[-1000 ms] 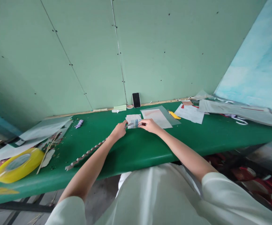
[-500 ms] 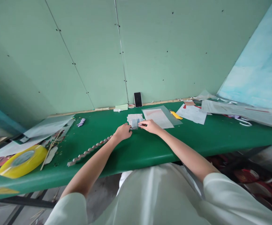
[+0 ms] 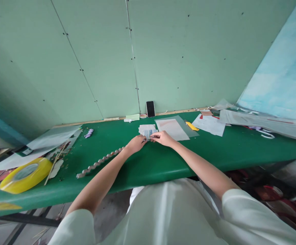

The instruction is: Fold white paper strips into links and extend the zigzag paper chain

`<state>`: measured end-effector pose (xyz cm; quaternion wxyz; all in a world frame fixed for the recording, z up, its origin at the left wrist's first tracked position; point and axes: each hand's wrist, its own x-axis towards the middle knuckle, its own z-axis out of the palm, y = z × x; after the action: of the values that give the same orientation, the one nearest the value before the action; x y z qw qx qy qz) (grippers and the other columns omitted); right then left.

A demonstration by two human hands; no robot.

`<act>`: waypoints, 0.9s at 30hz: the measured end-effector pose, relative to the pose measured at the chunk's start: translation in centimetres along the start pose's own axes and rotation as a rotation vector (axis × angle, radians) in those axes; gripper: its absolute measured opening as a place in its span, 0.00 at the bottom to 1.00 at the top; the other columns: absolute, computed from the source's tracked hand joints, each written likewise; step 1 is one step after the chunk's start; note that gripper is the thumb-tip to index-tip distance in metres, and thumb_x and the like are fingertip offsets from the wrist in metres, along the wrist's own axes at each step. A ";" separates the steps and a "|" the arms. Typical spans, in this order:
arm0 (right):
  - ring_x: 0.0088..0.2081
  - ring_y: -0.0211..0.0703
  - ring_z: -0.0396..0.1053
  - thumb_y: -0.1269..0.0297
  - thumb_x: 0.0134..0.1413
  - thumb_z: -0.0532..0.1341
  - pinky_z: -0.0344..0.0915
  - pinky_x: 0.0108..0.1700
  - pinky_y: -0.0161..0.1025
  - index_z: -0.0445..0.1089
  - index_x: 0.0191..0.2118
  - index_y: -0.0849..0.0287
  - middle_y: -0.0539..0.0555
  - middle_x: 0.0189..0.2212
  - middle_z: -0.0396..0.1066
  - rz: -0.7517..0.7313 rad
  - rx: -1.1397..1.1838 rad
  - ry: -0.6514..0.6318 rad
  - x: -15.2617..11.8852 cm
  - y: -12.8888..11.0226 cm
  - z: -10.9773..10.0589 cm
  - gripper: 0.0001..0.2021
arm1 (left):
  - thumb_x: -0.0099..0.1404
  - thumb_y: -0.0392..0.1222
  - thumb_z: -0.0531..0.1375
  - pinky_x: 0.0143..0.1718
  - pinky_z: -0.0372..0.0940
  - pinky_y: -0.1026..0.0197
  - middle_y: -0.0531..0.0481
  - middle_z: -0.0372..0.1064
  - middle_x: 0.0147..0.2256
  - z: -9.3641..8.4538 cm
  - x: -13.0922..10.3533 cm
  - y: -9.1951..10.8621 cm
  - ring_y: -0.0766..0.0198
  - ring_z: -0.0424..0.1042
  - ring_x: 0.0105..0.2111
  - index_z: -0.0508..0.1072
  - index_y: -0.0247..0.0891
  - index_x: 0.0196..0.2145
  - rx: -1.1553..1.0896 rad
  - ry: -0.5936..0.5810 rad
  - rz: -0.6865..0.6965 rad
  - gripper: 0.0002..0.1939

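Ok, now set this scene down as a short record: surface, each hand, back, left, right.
Surface: green table
Left hand: fingers at the near left of the small papers; grip unclear
Right hand: fingers at their near right; grip unclear
Back: phone standing upright by the green wall
Left: yellow tape roll near the table's front edge
Right: white sheet, small yellow object, other papers
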<state>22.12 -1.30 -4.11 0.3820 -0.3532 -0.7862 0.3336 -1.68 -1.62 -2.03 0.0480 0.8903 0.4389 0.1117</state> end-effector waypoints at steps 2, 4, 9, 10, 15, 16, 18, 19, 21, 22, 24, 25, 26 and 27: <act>0.39 0.50 0.83 0.60 0.64 0.67 0.80 0.44 0.46 0.82 0.48 0.59 0.59 0.39 0.84 0.022 0.080 -0.004 0.1 0.2 0.2 0.12 | 0.76 0.42 0.55 0.42 0.68 0.61 0.39 0.78 0.45 0.1 -0.1 0.2 0.53 0.77 0.44 0.77 0.37 0.50 -0.021 -0.017 0.007 0.14; 0.39 0.51 0.83 0.58 0.64 0.68 0.80 0.44 0.46 0.82 0.48 0.59 0.60 0.39 0.83 0.032 0.113 -0.011 0.1 0.3 0.4 0.13 | 0.75 0.42 0.56 0.42 0.68 0.61 0.39 0.78 0.47 0.4 -0.1 0.5 0.52 0.78 0.45 0.77 0.38 0.52 0.008 -0.029 0.008 0.13; 0.38 0.50 0.82 0.60 0.64 0.66 0.79 0.43 0.44 0.82 0.49 0.58 0.58 0.37 0.83 -0.012 0.031 0.005 0.2 0.6 0.3 0.12 | 0.76 0.44 0.56 0.44 0.69 0.59 0.37 0.78 0.45 0.7 -0.1 0.9 0.49 0.78 0.46 0.78 0.38 0.51 0.143 -0.023 -0.013 0.14; 0.38 0.50 0.82 0.60 0.64 0.67 0.78 0.43 0.44 0.82 0.48 0.57 0.58 0.38 0.83 -0.037 -0.025 0.019 0.2 0.6 0.2 0.12 | 0.76 0.43 0.56 0.44 0.69 0.58 0.36 0.78 0.45 0.7 -0.1 0.9 0.48 0.78 0.47 0.79 0.38 0.50 0.174 -0.024 -0.015 0.14; 0.43 0.52 0.81 0.63 0.64 0.66 0.76 0.49 0.47 0.84 0.46 0.56 0.58 0.43 0.83 -0.220 -0.251 0.021 0.3 0.9 -0.4 0.09 | 0.75 0.40 0.56 0.46 0.69 0.55 0.33 0.76 0.44 0.3 -0.3 1.4 0.44 0.77 0.48 0.80 0.34 0.47 0.266 -0.032 -0.041 0.13; 0.44 0.52 0.81 0.64 0.65 0.65 0.75 0.50 0.47 0.84 0.46 0.56 0.58 0.43 0.83 -0.245 -0.264 0.011 0.3 1.0 -0.4 0.10 | 0.75 0.39 0.56 0.46 0.69 0.55 0.32 0.76 0.44 0.3 -0.3 1.5 0.44 0.77 0.48 0.81 0.33 0.46 0.268 -0.032 -0.049 0.13; 0.45 0.53 0.80 0.65 0.65 0.65 0.75 0.52 0.48 0.83 0.47 0.55 0.58 0.45 0.83 -0.266 -0.271 -0.001 0.4 1.3 -0.3 0.10 | 0.74 0.39 0.56 0.46 0.70 0.54 0.32 0.76 0.44 0.2 -0.3 1.7 0.44 0.77 0.48 0.81 0.33 0.45 0.264 -0.031 -0.062 0.13; 0.46 0.53 0.80 0.66 0.66 0.65 0.75 0.53 0.49 0.83 0.48 0.56 0.58 0.46 0.82 -0.265 -0.271 -0.004 0.4 1.4 -0.2 0.10 | 0.74 0.39 0.56 0.46 0.70 0.54 0.32 0.76 0.44 0.2 -0.4 1.8 0.44 0.77 0.48 0.81 0.33 0.45 0.261 -0.031 -0.067 0.13; 0.47 0.54 0.80 0.67 0.65 0.64 0.74 0.54 0.49 0.83 0.49 0.56 0.59 0.47 0.82 -0.254 -0.276 -0.013 0.5 1.5 -0.1 0.11 | 0.74 0.39 0.57 0.46 0.70 0.54 0.32 0.76 0.43 0.2 -0.4 1.9 0.44 0.77 0.48 0.81 0.33 0.45 0.255 -0.028 -0.071 0.13; 0.48 0.54 0.80 0.68 0.65 0.64 0.74 0.54 0.49 0.82 0.50 0.56 0.59 0.47 0.82 -0.248 -0.284 -0.021 0.5 1.6 0.0 0.11 | 0.74 0.39 0.57 0.46 0.70 0.54 0.32 0.76 0.43 0.2 -0.4 2.0 0.44 0.77 0.48 0.81 0.33 0.45 0.254 -0.028 -0.070 0.13; 0.48 0.54 0.80 0.69 0.66 0.64 0.74 0.55 0.50 0.82 0.50 0.56 0.59 0.48 0.82 -0.236 -0.307 -0.036 0.5 1.7 0.2 0.12 | 0.74 0.39 0.57 0.46 0.70 0.55 0.32 0.76 0.43 0.2 -0.4 2.1 0.44 0.77 0.48 0.81 0.33 0.46 0.264 -0.031 -0.067 0.13; 0.48 0.54 0.80 0.69 0.66 0.64 0.74 0.55 0.50 0.82 0.51 0.56 0.59 0.48 0.82 -0.232 -0.319 -0.042 0.6 1.7 0.2 0.12 | 0.75 0.39 0.56 0.46 0.70 0.55 0.32 0.76 0.43 0.2 -0.5 2.1 0.44 0.77 0.48 0.80 0.33 0.46 0.274 -0.034 -0.065 0.13; 0.49 0.54 0.80 0.69 0.66 0.64 0.74 0.55 0.50 0.82 0.51 0.56 0.59 0.48 0.82 -0.230 -0.328 -0.048 0.6 1.8 0.3 0.12 | 0.75 0.39 0.56 0.46 0.70 0.55 0.32 0.76 0.43 0.2 -0.5 2.2 0.45 0.77 0.48 0.80 0.33 0.46 0.287 -0.038 -0.065 0.13; 0.49 0.54 0.80 0.69 0.66 0.64 0.74 0.55 0.50 0.82 0.51 0.56 0.59 0.48 0.82 -0.230 -0.334 -0.051 0.6 1.8 0.3 0.12 | 0.75 0.39 0.56 0.46 0.70 0.56 0.33 0.76 0.44 0.2 -0.4 2.2 0.45 0.77 0.48 0.80 0.32 0.47 0.300 -0.043 -0.064 0.14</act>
<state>22.12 0.10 -5.47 0.3338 -0.3109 -0.8750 0.1618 -0.20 -3.30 -1.94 -0.0726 0.8751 0.4779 0.0244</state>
